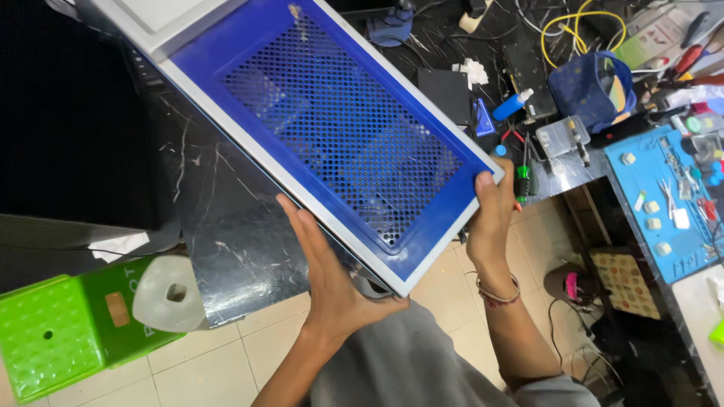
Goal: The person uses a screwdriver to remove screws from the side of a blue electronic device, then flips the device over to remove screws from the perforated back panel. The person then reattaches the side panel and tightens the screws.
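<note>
Computer case side panel [343,128], blue with a perforated mesh centre and a pale grey frame, is held tilted above the near edge of the black marble-patterned table [226,226]. The left hand [328,260] supports its long lower edge from beneath, its grip closed on the frame; the right hand [492,207] is clenched on the panel's near right corner, a bracelet [499,292] on its wrist. At the table's far right corner lie a blue cap [592,87], a blue bottle [513,104] and a green-handled screwdriver [522,181]. A green plastic stool [60,332] stands on the tiled floor [219,369] at left.
</note>
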